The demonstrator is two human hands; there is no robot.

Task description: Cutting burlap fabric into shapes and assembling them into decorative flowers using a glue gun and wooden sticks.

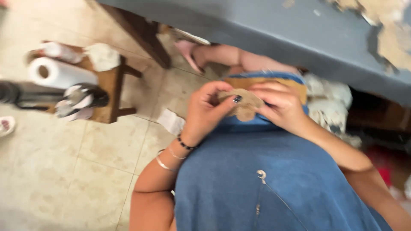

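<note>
Both hands meet over my lap, just above the blue garment I wear. My left hand pinches the left side of a small tan, burlap-like piece, thumb on top. My right hand grips the same piece from the right, fingers curled over its edge. The piece is floppy and partly hidden by the fingers. The picture is blurred by motion.
A grey table with torn tan scraps spans the top. At left a small wooden stool carries a paper towel roll and a dark bottle. Beige tile floor lies below, with a white scrap on it.
</note>
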